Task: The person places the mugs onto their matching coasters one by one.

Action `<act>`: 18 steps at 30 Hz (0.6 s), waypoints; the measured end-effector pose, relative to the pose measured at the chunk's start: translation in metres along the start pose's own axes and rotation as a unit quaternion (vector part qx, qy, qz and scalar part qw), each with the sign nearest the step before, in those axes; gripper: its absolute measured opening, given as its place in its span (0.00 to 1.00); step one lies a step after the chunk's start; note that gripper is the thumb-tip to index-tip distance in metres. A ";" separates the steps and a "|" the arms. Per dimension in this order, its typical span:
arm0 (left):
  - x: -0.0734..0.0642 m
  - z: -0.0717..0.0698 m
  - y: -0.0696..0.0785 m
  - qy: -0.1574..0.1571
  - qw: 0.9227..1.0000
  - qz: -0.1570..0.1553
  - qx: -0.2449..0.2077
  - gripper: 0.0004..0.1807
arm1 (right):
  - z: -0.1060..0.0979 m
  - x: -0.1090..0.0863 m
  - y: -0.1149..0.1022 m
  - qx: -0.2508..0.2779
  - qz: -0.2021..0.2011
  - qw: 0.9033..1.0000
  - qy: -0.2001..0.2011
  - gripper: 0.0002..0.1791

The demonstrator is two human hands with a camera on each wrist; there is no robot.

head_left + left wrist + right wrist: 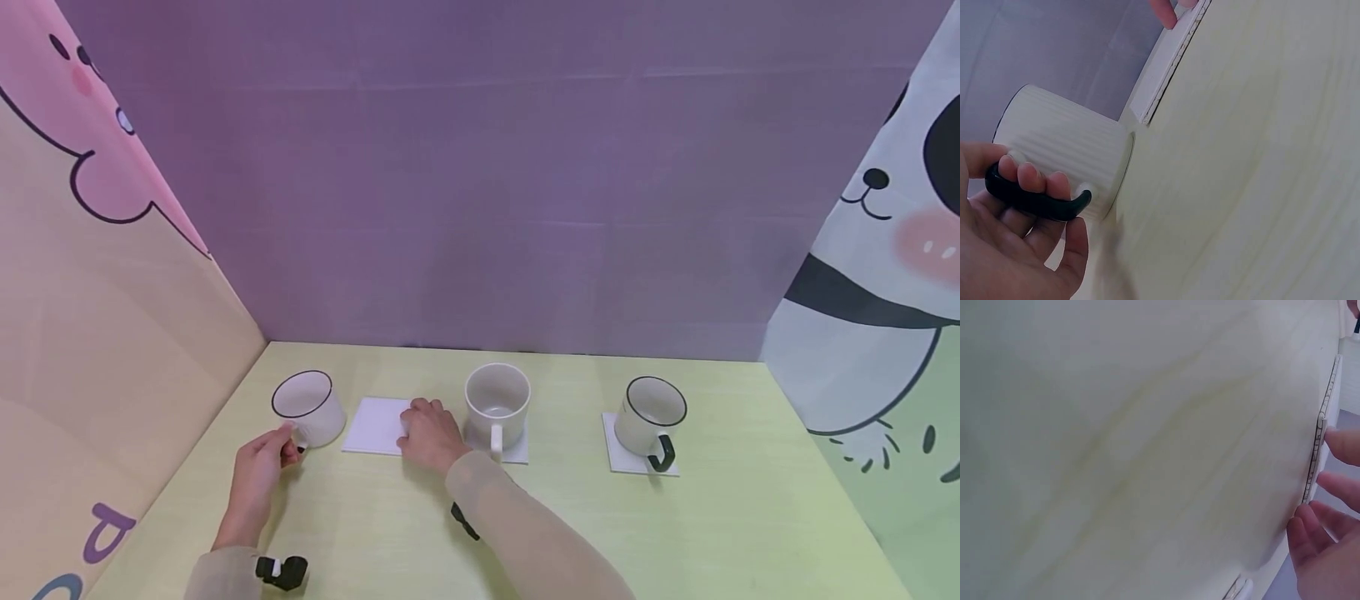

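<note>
My left hand (pixel 258 471) grips a white mug (pixel 1060 144) with a dark rim by its dark handle (pixel 1038 200), several fingers curled through the loop. This mug stands at the left of the table, its mouth facing up in the head view. To its right lies a flat white square coaster (pixel 373 425). My right hand (pixel 431 437) holds the coaster's right part, which it hides in the head view. In the right wrist view, fingers (pixel 1341 447) lie on the white top and the thumb is at the near edge. Two offset edge sections (pixel 1315 456) show there.
Just right of my right hand, an all-white mug (pixel 497 400) stands on a white coaster (pixel 516 450). Farther right, a dark-rimmed white mug (pixel 651 417) with a black handle stands on another coaster (pixel 618 454). Printed cloth walls (pixel 525 208) enclose the pale table (pixel 360 533).
</note>
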State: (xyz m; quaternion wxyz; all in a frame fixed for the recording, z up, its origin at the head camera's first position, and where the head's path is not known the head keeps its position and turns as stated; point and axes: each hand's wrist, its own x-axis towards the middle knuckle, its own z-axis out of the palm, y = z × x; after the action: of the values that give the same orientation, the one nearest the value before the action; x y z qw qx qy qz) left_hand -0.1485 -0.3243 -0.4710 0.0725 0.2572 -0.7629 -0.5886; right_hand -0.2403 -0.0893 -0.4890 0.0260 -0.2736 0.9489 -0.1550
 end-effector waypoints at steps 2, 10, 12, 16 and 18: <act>0.000 0.000 0.001 -0.002 1.000 0.001 -0.004 0.24 | 0.001 0.000 0.001 0.011 0.005 1.000 0.002 0.10; 0.002 -0.003 0.002 -0.034 0.998 0.041 -0.014 0.22 | 0.004 0.003 0.005 0.062 0.016 0.998 0.019 0.18; 0.002 -0.003 0.003 -0.039 0.998 0.049 -0.021 0.22 | 0.005 0.003 0.005 0.068 0.018 0.997 0.023 0.18; 0.003 -0.004 0.003 -0.047 0.997 0.043 -0.031 0.21 | 0.003 0.002 0.004 0.076 0.022 0.997 0.020 0.18; 0.002 -0.004 0.004 -0.046 0.998 0.034 -0.035 0.21 | 0.001 0.001 0.003 0.077 0.023 0.997 0.015 0.19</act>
State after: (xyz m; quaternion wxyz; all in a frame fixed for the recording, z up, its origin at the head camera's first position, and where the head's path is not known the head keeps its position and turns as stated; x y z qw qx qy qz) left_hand -0.1499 -0.3280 -0.4668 0.0666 0.2016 -0.7523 -0.6237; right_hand -0.2426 -0.0877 -0.4909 0.0358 -0.2467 0.9405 -0.2309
